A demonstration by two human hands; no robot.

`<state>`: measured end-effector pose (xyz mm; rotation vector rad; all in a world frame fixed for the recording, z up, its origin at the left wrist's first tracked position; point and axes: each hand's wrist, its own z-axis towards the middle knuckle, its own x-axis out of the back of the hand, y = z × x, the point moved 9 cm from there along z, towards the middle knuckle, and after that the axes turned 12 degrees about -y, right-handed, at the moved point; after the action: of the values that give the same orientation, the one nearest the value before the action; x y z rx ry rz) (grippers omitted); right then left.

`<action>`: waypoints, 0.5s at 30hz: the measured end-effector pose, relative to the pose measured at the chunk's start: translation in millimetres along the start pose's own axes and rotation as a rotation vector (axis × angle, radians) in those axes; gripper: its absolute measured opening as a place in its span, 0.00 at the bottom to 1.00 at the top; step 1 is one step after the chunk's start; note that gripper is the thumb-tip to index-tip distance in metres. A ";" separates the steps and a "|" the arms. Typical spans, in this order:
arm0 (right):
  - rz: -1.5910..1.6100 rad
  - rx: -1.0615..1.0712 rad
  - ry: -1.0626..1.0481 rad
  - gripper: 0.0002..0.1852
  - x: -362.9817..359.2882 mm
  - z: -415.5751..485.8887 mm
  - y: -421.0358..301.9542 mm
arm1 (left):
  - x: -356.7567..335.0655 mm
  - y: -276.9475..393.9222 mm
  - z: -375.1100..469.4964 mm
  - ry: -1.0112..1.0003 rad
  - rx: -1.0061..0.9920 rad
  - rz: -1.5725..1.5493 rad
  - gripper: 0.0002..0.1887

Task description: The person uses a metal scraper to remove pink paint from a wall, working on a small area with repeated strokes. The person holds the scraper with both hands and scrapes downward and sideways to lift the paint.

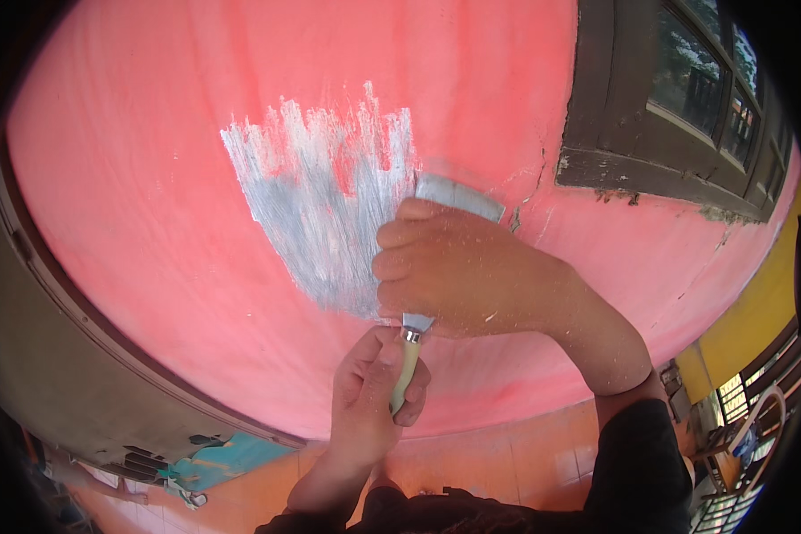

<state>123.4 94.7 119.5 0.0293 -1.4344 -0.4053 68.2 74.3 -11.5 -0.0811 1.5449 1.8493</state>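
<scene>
A pink painted wall (173, 220) fills the view before me, with a rough grey-white patch (320, 233) of bare or scraped surface. My right hand (460, 267) is closed around a flat metal blade (460, 195), whose wide edge lies near the wall at the patch's right side. My left hand (377, 387) grips the pale green handle (407, 370) of a scraper, with a metal ferrule below the right hand. The middle of the tool is hidden behind my right fingers.
At the upper right is a dark wooden window frame (594, 163), with a cracked stretch of wall beside it. A brown door or panel (73, 334) stands at the left. Orange floor tiles (494, 467) lie below; a chair (761, 427) is at the lower right.
</scene>
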 end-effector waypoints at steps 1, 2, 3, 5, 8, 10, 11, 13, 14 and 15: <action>0.014 -0.013 -0.070 0.04 -7.5 1.5 -0.5 | 0.7 -3.3 -0.4 0.019 0.024 -0.020 0.20; 0.008 0.005 -0.040 0.04 -5.0 0.7 -1.3 | 1.5 -3.1 0.7 0.020 0.027 -0.015 0.21; 0.008 0.014 -0.053 0.04 -6.0 1.3 -2.7 | 1.4 -3.6 0.7 0.022 0.028 -0.009 0.21; 0.004 0.027 -0.043 0.05 -4.6 0.9 -2.5 | 2.2 -0.9 0.8 0.018 -0.006 0.004 0.21; 0.011 0.012 0.017 0.05 0.4 -0.6 0.0 | 10.4 3.5 -2.6 0.102 -0.074 -0.021 0.22; -0.006 -0.008 0.101 0.05 7.9 -2.6 2.0 | -1.6 -1.8 -0.2 -0.044 -0.025 -0.055 0.17; 0.008 0.024 -0.017 0.05 -2.6 0.3 -1.3 | 2.3 -2.3 -1.4 -0.007 -0.037 -0.130 0.15; 0.053 0.053 -0.161 0.05 -16.6 2.4 -5.7 | -0.2 -10.3 -2.2 -0.021 0.031 -0.143 0.14; 0.031 0.037 -0.073 0.05 -8.6 1.6 -3.1 | -2.8 -10.4 -1.8 -0.059 0.035 -0.120 0.14; 0.036 0.042 -0.071 0.05 -9.8 2.1 -5.1 | -10.7 -10.6 -1.2 -0.139 0.033 -0.090 0.14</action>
<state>119.3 93.2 109.1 0.0230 -1.5113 -0.3494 81.5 68.6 -15.6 -0.0063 1.4517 1.7215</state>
